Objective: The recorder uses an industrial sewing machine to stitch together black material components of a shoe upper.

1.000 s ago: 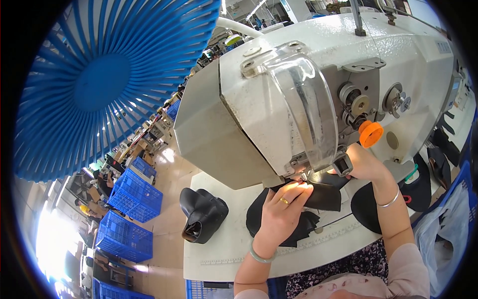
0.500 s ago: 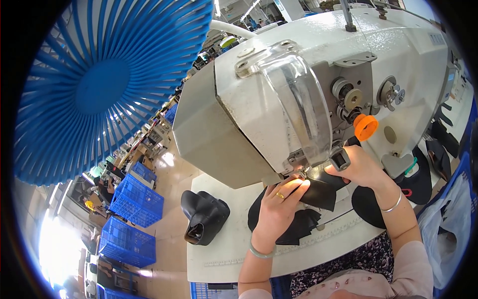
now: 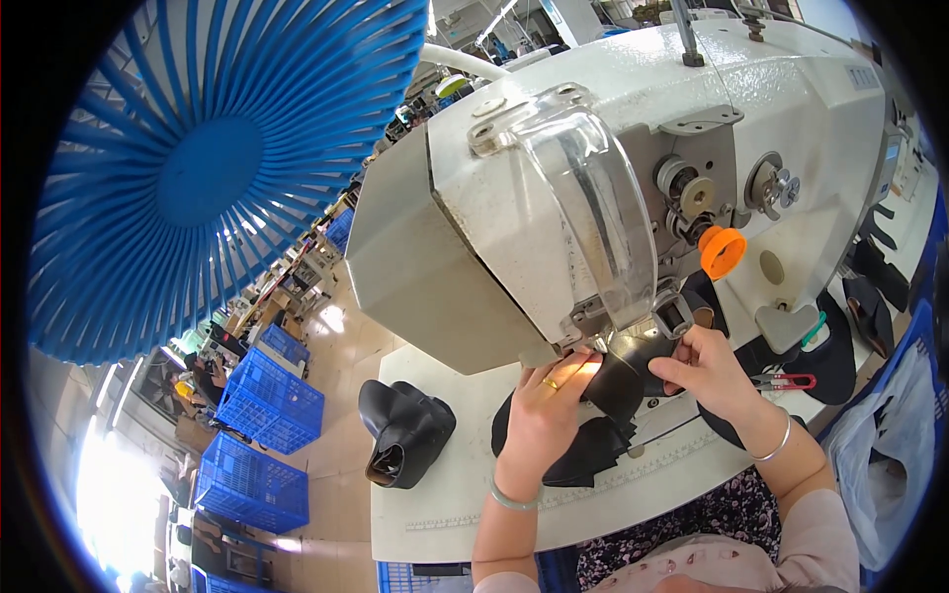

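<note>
A black leather piece (image 3: 633,374) lies under the presser area of a large white sewing machine (image 3: 494,208), lit by a small lamp. My left hand (image 3: 544,420), with a gold ring and a bangle, presses its closed fingers on the leather's left side close to the needle; the fingertips are partly hidden by the machine head. On the other side, my right hand (image 3: 717,376) pinches the leather's right edge between thumb and fingers. Further black leather with a notched edge (image 3: 593,450) lies below, by my left wrist. Red-handled thread snips (image 3: 786,381) rest beside my right wrist.
Left on the white table (image 3: 455,514) stands a folded black shoe upper (image 3: 405,432). A ruler strip (image 3: 554,499) runs along the table's front. A blue fan (image 3: 213,173) fills the upper left. More black pieces (image 3: 870,316) and a plastic bag (image 3: 880,465) are at the right.
My right hand has shifted down and slightly right, changing its hold on the leather. The leather piece has turned and its rounded part shows more. The red snips are now more visible.
</note>
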Demonstrator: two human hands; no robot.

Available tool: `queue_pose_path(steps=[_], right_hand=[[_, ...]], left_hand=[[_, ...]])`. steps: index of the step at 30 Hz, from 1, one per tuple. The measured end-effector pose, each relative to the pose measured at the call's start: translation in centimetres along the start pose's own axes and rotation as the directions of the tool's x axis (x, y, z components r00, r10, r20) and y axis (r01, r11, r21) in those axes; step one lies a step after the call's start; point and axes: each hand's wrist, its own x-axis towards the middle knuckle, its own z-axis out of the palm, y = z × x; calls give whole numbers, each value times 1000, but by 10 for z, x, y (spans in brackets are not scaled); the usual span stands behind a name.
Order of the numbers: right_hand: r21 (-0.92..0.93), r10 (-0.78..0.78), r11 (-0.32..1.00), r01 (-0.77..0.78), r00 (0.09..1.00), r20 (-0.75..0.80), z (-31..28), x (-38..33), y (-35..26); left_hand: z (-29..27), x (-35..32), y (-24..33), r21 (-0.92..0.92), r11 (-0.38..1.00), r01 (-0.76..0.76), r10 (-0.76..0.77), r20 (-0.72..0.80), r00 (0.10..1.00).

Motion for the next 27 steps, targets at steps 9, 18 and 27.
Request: queue_pose_path(steps=[9,18,27], right_hand=[[-416,-118,893,172,981,153,-4,-9,-2],[-111,-89,988,103,988,124,7,-8,8],[-84,-80,993,83,996,41,18,-9,7]], left_hand=[[0,-3,27,-405,842,358,-370,49,928],[-3,-3,26,-190,978,90,-84,39,996],[-5,1,15,-168,985,43,-37,40,999]])
